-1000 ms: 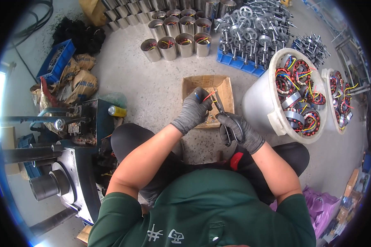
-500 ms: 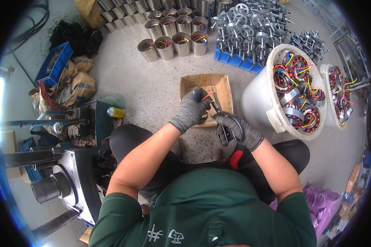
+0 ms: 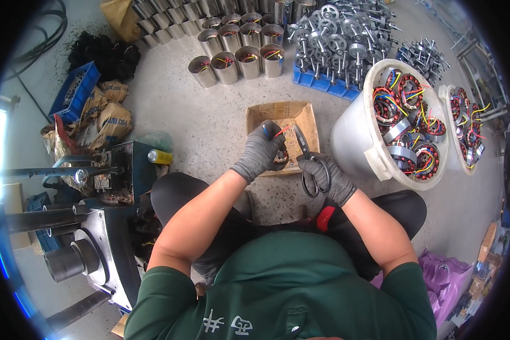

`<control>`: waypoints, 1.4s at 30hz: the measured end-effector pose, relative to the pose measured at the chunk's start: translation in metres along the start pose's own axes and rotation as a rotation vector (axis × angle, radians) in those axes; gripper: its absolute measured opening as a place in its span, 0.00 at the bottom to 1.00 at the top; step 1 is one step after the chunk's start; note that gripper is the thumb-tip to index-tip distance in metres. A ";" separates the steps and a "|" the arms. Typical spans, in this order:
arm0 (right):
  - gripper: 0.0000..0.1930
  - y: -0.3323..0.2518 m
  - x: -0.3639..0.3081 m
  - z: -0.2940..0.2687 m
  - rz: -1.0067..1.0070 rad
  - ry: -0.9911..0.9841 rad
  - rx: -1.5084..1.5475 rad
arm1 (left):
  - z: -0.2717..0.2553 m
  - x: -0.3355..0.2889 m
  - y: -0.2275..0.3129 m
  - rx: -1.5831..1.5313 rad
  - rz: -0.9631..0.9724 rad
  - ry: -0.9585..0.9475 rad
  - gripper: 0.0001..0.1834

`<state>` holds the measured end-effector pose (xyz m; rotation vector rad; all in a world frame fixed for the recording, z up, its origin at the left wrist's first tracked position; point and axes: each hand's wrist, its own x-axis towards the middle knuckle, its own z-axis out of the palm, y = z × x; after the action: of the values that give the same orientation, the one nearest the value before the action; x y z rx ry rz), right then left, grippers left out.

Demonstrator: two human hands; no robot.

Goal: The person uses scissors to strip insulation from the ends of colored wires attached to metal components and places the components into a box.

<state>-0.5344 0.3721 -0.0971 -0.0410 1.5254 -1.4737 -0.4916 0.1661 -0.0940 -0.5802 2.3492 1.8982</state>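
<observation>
My left hand point(image 3: 259, 153), in a grey knit glove, is closed on a small motor stator point(image 3: 281, 159) whose coil edge shows below the fingers. A red wire point(image 3: 283, 131) sticks out to the right from between its thumb and fingertips. My right hand point(image 3: 335, 182), gloved alike, grips a pair of dark-handled scissors point(image 3: 302, 140) by the loops. Their blades point up and away, just right of the wire tip and apart from it. Both hands are over an open cardboard box point(image 3: 305, 116) with small scraps on its bottom.
To the right stand a white bucket point(image 3: 352, 133) of wound stators and a second container point(image 3: 450, 144) of them. Metal cylinders point(image 3: 226, 73) with wires stand ahead, beside a blue crate point(image 3: 326, 84) heaped with shafts. A machine point(image 3: 110, 243) is on my left, near a yellow can point(image 3: 160, 157).
The scissors have drawn slightly back from the wire, and their blades now point more upright. My left hand has barely moved and keeps hold of the stator.
</observation>
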 end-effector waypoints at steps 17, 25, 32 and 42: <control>0.16 -0.018 0.002 -0.003 0.045 -0.142 -0.145 | 0.004 -0.007 0.003 -0.054 -0.242 -0.196 0.10; 0.12 0.000 0.000 -0.003 -0.066 -0.043 -0.068 | 0.005 0.003 -0.011 0.079 -0.308 -0.199 0.15; 0.22 -0.001 -0.003 0.004 -0.456 -0.061 -0.740 | 0.001 0.007 -0.017 0.449 -0.139 -0.258 0.19; 0.14 -0.017 -0.001 -0.003 0.089 -0.108 -0.054 | 0.002 0.008 -0.030 0.698 0.015 -0.328 0.19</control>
<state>-0.5452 0.3704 -0.0834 -0.0826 1.4605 -1.3390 -0.4896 0.1606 -0.1245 -0.1646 2.5358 0.9501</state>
